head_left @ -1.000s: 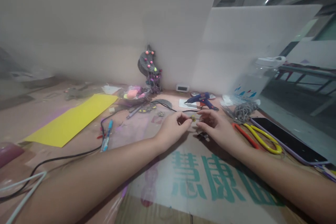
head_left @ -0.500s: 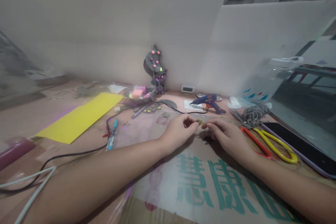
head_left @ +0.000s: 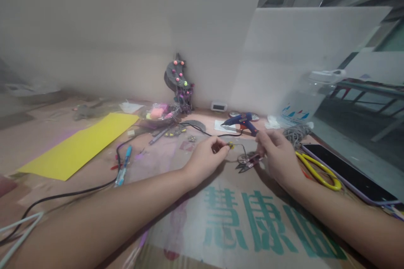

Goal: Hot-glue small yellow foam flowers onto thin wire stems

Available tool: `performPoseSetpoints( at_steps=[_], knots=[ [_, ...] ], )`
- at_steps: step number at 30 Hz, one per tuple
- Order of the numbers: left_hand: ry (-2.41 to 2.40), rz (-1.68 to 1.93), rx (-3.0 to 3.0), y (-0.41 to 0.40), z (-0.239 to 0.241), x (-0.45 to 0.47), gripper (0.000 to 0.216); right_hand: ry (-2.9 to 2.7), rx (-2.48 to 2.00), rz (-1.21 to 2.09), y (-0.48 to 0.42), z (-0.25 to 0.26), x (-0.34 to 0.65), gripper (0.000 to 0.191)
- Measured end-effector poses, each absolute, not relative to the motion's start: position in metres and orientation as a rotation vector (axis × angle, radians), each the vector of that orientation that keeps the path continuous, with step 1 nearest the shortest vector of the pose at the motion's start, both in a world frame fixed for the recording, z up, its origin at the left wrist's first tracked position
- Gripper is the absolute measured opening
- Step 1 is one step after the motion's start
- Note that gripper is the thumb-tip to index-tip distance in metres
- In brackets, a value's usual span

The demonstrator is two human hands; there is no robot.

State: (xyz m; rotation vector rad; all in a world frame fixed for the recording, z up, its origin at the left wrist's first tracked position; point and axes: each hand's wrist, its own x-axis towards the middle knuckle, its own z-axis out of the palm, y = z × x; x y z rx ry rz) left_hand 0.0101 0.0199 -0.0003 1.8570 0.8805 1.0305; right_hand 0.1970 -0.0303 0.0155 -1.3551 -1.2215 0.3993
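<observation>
My left hand point(head_left: 206, 158) pinches a small yellow bead point(head_left: 231, 146) just above the cardboard sheet point(head_left: 240, 218). A thin wire point(head_left: 242, 148) curves from the bead toward my right hand point(head_left: 277, 153), whose fingers are closed around its other end. Small red thread snips point(head_left: 249, 162) lie on the cardboard between and just below the two hands. The blue glue gun point(head_left: 241, 120) rests a short way behind them.
Yellow-handled scissors point(head_left: 318, 171) and a dark phone point(head_left: 344, 172) lie to the right. A coil of grey cord point(head_left: 295, 133) and a clear jug point(head_left: 303, 96) stand behind. To the left are a yellow paper sheet point(head_left: 78, 145), a blue pen point(head_left: 123, 168), a black cable point(head_left: 63, 195) and a beaded ornament point(head_left: 178, 82).
My right hand has pulled away to the right from the bead, drawing a thin wire out between the hands. The red snips, hidden before, now show. The left hand has stayed put.
</observation>
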Motion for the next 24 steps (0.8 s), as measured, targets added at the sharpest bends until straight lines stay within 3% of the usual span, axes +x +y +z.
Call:
performPoseSetpoints(
  at_steps=[5, 15, 24],
  knots=[
    [0.885, 1.033, 1.838, 0.019, 0.002, 0.011, 0.013, -1.361, -1.209, 0.534, -0.034, 0.012, 0.191, 0.019],
    [0.872, 1.022, 1.825, 0.018, 0.003, 0.01, 0.013, -1.534, -1.266, 0.726, -0.033, 0.001, 0.183, 0.035],
    [0.705, 0.986, 1.638, 0.01, 0.008, 0.009, 0.014, -1.554, -1.271, 0.889, -0.028, -0.005, 0.184, 0.025]
  ],
)
